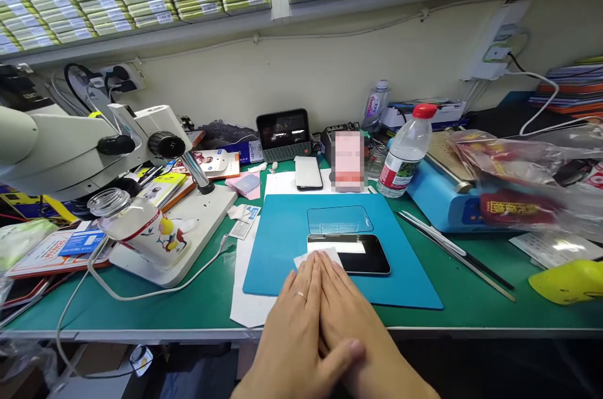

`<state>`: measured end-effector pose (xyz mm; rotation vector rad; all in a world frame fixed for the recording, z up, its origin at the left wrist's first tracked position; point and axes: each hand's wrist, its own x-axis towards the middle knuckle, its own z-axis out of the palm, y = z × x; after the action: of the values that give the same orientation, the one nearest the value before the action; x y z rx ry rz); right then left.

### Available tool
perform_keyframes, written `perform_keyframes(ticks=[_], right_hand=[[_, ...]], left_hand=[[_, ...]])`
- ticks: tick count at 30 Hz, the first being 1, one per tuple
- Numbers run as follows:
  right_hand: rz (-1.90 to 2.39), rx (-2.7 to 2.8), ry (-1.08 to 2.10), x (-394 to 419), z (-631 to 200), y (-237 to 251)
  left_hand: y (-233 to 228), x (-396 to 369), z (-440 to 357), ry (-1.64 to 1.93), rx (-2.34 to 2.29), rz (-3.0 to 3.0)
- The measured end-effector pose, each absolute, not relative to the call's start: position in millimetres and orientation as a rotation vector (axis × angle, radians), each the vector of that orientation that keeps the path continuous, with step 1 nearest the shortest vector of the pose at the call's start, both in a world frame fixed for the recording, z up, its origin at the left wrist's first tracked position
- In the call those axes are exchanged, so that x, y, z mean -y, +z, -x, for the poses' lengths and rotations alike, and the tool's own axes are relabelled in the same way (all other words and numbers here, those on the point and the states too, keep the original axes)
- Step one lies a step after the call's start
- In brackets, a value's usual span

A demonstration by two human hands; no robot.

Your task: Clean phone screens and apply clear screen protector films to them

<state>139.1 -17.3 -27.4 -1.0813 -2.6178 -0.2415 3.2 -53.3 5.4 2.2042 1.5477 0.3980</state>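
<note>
A black phone (365,256) lies flat on a blue work mat (282,242) in front of me. A white wipe (326,256) covers the phone's left end. My left hand (287,323), with a ring on one finger, and my right hand (360,317) lie side by side with straight, closed fingers. The fingertips of both press down on the wipe. My left thumb rests across the back of my right hand. A clear rectangular sheet (339,220) lies on the mat just beyond the phone.
A microscope (70,141) and a lying glass jar (136,226) stand at the left. A second phone (308,173), a small display (283,130) and a water bottle (405,154) sit behind the mat. At the right are long thin tools (452,251), a blue machine (443,195) and a plastic bag (527,179).
</note>
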Motion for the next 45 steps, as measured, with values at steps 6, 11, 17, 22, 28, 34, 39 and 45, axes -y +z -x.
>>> perform_keyframes(ticks=[6,11,17,22,28,34,39,45], right_hand=[[1.006,2.466,-0.374,18,-183,-64],[1.157,2.364,-0.286,14,-214,-78],[1.308,2.266,-0.105,-5,-230,-83],[1.373,2.289,-0.053,-8,-227,-64],[1.262,2.427,-0.059,-7,-211,-37],[1.206,2.474,-0.026,-16,-175,-28],[1.189,2.551,0.065,-15,-147,-20],[1.166,2.571,0.199,-7,-136,-15]], left_hand=[[0,52,-42,0.432,-1.505,-2.218],[15,33,-76,0.430,-1.384,-2.239],[22,8,-99,0.414,-1.357,-2.226],[31,-9,-88,0.440,-1.353,-2.235],[34,-11,-59,0.412,-1.379,-2.209],[32,-8,-25,0.450,-1.450,-2.154],[26,-1,0,0.486,-1.536,-2.135],[24,11,8,0.481,-1.614,-2.158]])
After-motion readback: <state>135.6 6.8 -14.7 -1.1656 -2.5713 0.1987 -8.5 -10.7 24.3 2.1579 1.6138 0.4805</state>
